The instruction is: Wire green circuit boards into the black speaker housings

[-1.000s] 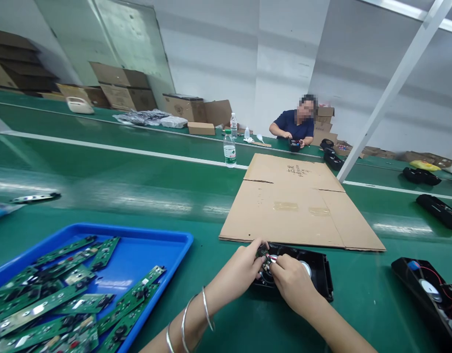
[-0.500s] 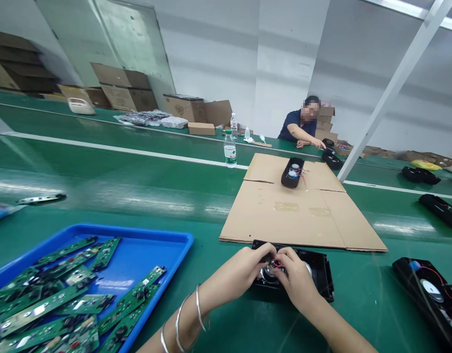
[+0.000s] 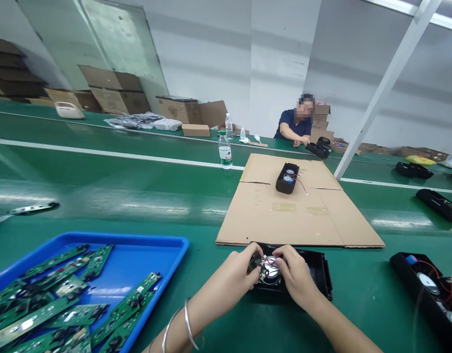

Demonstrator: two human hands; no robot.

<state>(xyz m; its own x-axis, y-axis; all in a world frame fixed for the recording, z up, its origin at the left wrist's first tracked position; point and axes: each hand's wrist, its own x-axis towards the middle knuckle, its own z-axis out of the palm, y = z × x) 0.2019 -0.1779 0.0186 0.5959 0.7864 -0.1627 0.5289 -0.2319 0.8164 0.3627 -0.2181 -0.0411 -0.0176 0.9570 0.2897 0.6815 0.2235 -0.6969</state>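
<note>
A black speaker housing (image 3: pixel 319 272) lies on the green bench right in front of me, its inside facing up. A round silver speaker (image 3: pixel 270 272) sits in it, with thin red and black wires (image 3: pixel 267 263) over it. At the housing's left end, my left hand (image 3: pixel 248 267) pinches a small green circuit board (image 3: pixel 254 262), mostly covered by the fingers. My right hand (image 3: pixel 294 272) is over the middle of the housing, thumb and fingertips closed at the wires. The fingers hide part of the speaker and the wire ends.
A blue tray (image 3: pixel 176 241) of green circuit boards (image 3: pixel 38 314) stands left. Beyond the housing lies a cardboard sheet (image 3: pixel 270 225) bearing another housing (image 3: pixel 288 178). One more wired housing (image 3: pixel 424 294) is at right. A water bottle (image 3: pixel 225 151) stands farther back; a co-worker (image 3: pixel 295 122) handles black parts.
My hands have moved slightly apart: the left hand went left with the circuit board, uncovering the speaker and wires. The co-worker's hand and a black part shifted left.
</note>
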